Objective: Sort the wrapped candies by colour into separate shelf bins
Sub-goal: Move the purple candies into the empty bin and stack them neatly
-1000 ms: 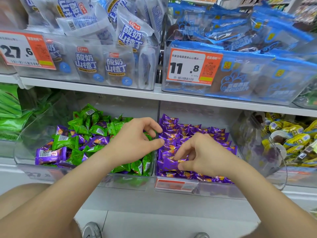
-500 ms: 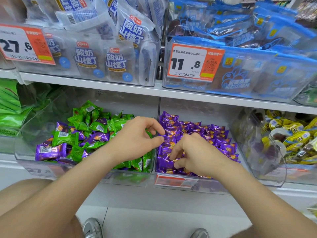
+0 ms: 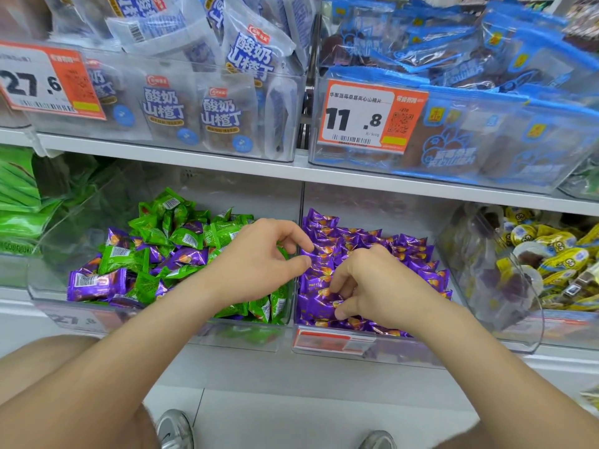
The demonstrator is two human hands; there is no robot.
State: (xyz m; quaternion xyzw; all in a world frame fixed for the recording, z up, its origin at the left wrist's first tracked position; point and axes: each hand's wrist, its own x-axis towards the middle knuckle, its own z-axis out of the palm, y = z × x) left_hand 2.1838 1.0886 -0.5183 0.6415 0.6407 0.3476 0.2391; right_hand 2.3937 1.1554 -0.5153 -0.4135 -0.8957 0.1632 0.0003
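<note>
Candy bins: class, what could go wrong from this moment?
1. Purple candies lie half buried among green candies in the left bin; some may be missed.
2. The right hand digs in the heaped purple bin, near its front; candies could spill over.

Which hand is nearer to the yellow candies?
Right. The right hand pinches a candy in the purple bin beside the yellow candies; the left hand is farther, over the mixed bin.
</note>
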